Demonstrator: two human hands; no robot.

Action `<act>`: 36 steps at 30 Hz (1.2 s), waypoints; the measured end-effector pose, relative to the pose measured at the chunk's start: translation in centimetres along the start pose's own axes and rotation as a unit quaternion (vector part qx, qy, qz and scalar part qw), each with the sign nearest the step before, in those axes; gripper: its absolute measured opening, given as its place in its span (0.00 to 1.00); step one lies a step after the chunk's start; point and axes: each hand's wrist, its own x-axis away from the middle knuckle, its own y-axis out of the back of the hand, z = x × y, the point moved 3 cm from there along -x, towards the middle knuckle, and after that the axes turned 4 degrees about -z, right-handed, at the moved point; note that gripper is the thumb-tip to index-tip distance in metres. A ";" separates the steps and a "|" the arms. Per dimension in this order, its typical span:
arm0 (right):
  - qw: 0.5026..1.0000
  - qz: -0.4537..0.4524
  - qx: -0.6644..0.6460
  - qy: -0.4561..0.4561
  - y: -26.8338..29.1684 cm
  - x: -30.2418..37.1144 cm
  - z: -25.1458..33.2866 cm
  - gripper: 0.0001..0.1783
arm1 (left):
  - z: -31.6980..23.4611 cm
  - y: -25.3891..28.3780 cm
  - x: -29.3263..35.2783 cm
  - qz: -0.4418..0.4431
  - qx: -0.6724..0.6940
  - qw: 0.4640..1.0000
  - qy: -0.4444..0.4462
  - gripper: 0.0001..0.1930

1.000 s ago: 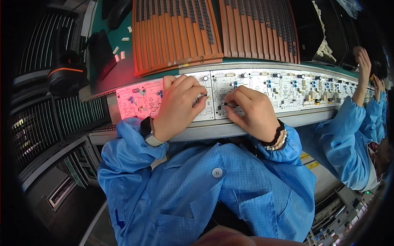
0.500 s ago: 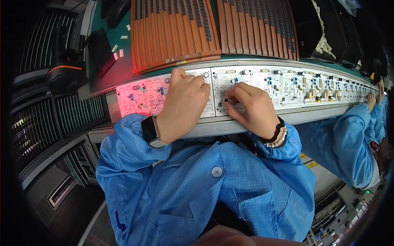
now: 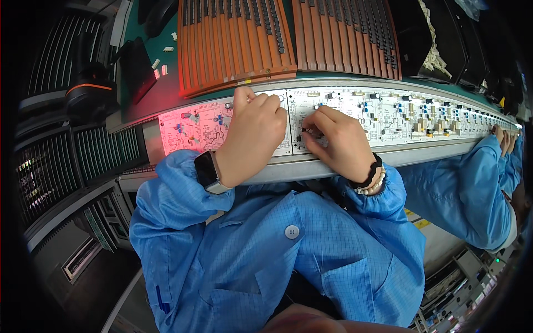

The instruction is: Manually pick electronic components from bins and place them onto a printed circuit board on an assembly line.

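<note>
Bent over the white circuit board [image 3: 205, 130] at the left is my left hand [image 3: 255, 130]. Its fingers are curled closed at the board's far edge, and the hand itself hides whatever the tips hold. My right hand [image 3: 341, 139] pinches at the left part of the neighbouring circuit board [image 3: 383, 117]. A small black component [image 3: 303, 131] shows at its thumb and index fingertips, low over the board; whether it touches the board I cannot tell. Both boards carry capacitors and small blue parts.
Two orange slotted racks [image 3: 236, 50] [image 3: 347, 41] with rows of black parts stand beyond the boards. A metal rail [image 3: 411, 158] runs along the near side. Loose white pieces [image 3: 168, 49] lie at the far left. Another person's hands [image 3: 502, 137] work on the line at far right.
My right hand has shifted slightly left, its fingertips staying low over the same spot. My left hand has moved slightly right. At far right, the other person's hands have come closer together.
</note>
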 end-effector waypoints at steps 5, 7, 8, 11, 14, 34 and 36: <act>1.000 -0.004 0.015 -0.002 0.3 0.1 -0.1 0.08 | -0.4 0.3 0.6 0.056 -0.032 0.998 -0.012 0.10; 1.000 -0.007 0.015 -0.002 0.4 0.1 0.0 0.08 | -0.7 -0.3 1.7 0.017 -0.012 1.000 -0.011 0.09; 1.000 -0.010 0.015 -0.002 0.5 0.1 0.0 0.08 | -0.9 -0.4 2.1 -0.023 0.008 1.000 -0.010 0.09; 0.999 -0.015 0.046 0.000 0.8 -0.2 0.1 0.09 | -1.2 -0.2 2.9 -0.004 -0.030 0.999 -0.032 0.15; 0.998 -0.015 0.055 0.006 0.9 -0.5 -0.1 0.09 | -0.5 -0.2 3.1 0.007 0.026 0.999 -0.028 0.16; 0.998 -0.002 0.064 -0.014 0.5 -0.2 -0.5 0.08 | 0.8 -0.2 3.7 0.041 -0.006 0.997 -0.065 0.27; 0.998 -0.006 0.067 -0.017 0.6 -0.1 -0.6 0.08 | 0.9 -0.3 3.6 0.051 0.008 0.997 -0.053 0.29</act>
